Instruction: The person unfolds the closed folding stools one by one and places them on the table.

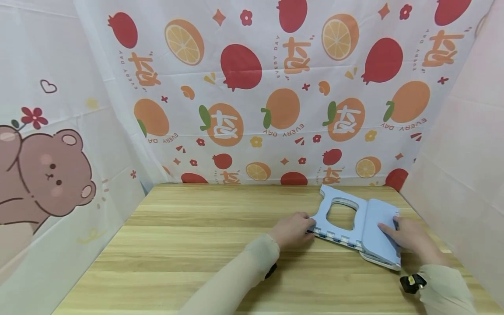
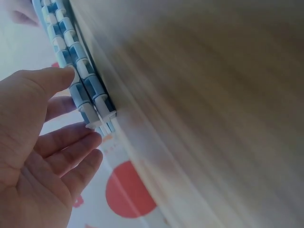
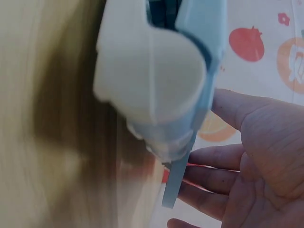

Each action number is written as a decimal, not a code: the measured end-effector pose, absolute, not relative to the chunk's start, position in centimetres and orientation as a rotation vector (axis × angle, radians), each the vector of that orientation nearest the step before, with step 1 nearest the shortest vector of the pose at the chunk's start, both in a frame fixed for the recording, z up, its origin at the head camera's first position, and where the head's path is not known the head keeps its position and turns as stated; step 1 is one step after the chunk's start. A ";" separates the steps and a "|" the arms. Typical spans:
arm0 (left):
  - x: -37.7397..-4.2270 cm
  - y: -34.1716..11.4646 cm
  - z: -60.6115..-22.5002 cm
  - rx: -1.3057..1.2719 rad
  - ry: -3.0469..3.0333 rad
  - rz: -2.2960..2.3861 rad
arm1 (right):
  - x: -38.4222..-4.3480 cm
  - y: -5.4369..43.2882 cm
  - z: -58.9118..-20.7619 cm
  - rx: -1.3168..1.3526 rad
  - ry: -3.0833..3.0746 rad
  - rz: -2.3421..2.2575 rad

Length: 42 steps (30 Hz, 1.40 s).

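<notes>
A light blue and white plastic folding stool [image 1: 379,223] lies folded on the right part of the table, with a large cutout in its left section and a hinged row along its near edge. My left hand [image 1: 292,229] pinches its left end. In the left wrist view the thumb lies on the hinge row [image 2: 78,61], an index finger is behind it, and the other fingers are loosely bent. At the right end my right hand [image 1: 411,238] grips the blue panel, thumb on top. The right wrist view shows the stool's rounded white end [image 3: 166,76] close up; some fingertips are hidden behind the panel.
The wood-grain table [image 1: 189,253] extends to the left of the stool. A fruit-print cloth [image 1: 244,144] hangs along the back edge. Pale cloths close in the left and right sides, the left one bearing a printed bear.
</notes>
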<state>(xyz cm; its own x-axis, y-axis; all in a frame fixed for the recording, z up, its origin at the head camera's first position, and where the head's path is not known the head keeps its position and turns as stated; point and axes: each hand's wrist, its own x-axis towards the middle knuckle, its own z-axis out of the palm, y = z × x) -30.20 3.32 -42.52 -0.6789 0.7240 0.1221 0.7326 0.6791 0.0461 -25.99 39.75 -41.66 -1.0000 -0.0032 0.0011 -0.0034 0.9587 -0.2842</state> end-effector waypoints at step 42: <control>-29.2 -7.3 -41.3 -1.014 -2.854 -0.323 | -27.9 28.4 -40.5 0.155 -3.097 0.542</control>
<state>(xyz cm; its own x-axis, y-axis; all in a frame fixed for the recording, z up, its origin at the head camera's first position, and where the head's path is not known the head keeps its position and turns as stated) -29.16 -7.29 -41.26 -0.7743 0.6122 0.1601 0.6325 0.7564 0.1666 -27.88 28.36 -40.49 -0.9952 -0.0977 0.0109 -0.0956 0.9359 -0.3391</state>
